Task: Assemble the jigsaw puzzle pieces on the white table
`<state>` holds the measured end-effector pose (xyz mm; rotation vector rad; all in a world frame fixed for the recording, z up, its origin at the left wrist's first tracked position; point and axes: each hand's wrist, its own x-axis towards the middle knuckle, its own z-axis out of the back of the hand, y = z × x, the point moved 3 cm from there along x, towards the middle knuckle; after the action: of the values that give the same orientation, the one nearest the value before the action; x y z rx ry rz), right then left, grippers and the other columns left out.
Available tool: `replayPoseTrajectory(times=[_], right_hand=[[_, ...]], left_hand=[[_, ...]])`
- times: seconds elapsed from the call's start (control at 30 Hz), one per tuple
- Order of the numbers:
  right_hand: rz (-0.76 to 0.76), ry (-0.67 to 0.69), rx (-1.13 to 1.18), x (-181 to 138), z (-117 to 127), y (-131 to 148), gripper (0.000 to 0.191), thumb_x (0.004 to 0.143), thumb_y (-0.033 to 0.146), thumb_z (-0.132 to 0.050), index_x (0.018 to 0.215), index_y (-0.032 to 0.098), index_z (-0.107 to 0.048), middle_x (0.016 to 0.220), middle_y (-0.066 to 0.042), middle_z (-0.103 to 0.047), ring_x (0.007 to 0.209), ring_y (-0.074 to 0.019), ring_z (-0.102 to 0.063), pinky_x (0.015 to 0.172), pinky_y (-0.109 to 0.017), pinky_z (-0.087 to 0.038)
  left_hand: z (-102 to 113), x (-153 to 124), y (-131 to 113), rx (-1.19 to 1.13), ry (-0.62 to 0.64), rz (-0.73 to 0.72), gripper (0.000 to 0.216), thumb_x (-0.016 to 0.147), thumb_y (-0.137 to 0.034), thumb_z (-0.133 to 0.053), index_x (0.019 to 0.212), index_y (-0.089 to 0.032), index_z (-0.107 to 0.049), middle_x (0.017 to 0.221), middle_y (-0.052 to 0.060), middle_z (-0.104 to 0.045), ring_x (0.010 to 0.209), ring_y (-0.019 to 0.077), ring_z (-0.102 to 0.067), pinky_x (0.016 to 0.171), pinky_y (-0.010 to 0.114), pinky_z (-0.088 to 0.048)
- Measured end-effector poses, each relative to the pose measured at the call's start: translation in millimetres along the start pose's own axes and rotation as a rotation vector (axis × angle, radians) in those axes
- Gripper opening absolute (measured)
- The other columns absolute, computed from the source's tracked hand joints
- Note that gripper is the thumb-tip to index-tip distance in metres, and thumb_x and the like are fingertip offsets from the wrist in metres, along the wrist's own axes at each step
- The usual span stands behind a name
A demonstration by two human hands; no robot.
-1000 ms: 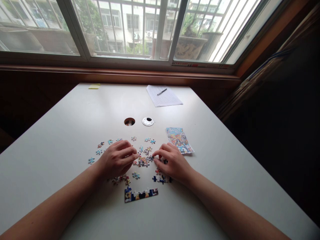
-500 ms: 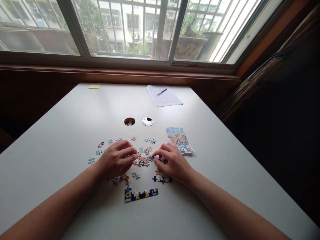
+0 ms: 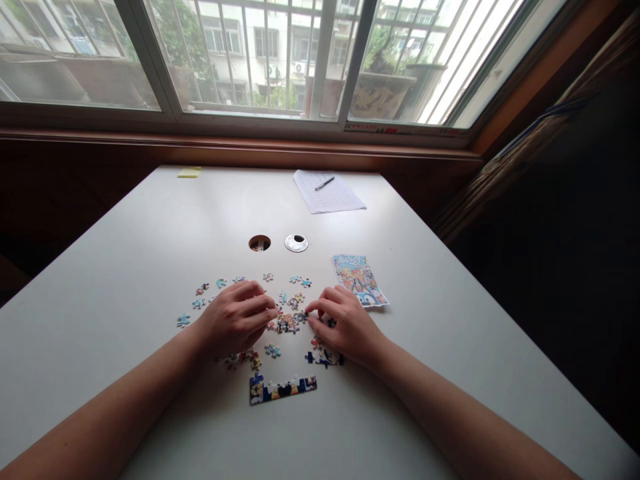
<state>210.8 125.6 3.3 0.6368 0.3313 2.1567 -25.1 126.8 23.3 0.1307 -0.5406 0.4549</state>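
**Joined puzzle strip (image 3: 285,392) near the person, loose pieces (image 3: 287,324) between two hands**

In the head view, the puzzle lies on a white table (image 3: 310,447), partly joined and partly scattered. The joined puzzle strip is nearest the person, below both hands. Its lower edge is straight and its upper edge is uneven, with the left end standing higher. It shows deep blue, tan and white, with a black rounded shape at its middle.

The loose pieces are small and knobbed. Those between the hands are crowded together in orange, dark and pale colors; light blue ones are spread farther out to the left and above. Dark blue and white pieces (image 3: 325,359) lie just below the right hand (image 3: 345,325), and a reddish, mixed heap (image 3: 244,360) sits beside the left wrist.

The left hand (image 3: 239,317) is curled, its fingers bent close together; whether they hold a piece cannot be told. The right thumb and forefinger are a narrow gap apart at the edge of the middle pieces; their grip cannot be told either. A printed picture sheet (image 3: 357,277) lies just beyond the right hand.
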Motion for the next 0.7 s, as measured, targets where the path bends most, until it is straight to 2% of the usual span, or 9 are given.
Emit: replayPoseTrajectory(times=[0.7], right_hand=[[-0.014, 0.018, 0.007, 0.2, 0.3, 0.1, 0.013, 0.089, 0.021, -0.064, 0.099, 0.026, -0.07, 0.088, -0.003, -0.062, 0.086, -0.0208, -0.051, 0.082, -0.037, -0.038]], left_hand=[[-1.9, -1.3, -0.4, -0.012, 0.037, -0.019, 0.022, 0.09, -0.012, -0.057, 0.108, -0.022, -0.064, 0.102, 0.002, -0.072, 0.087, 0.0197, -0.056, 0.073, 0.036, -0.049]])
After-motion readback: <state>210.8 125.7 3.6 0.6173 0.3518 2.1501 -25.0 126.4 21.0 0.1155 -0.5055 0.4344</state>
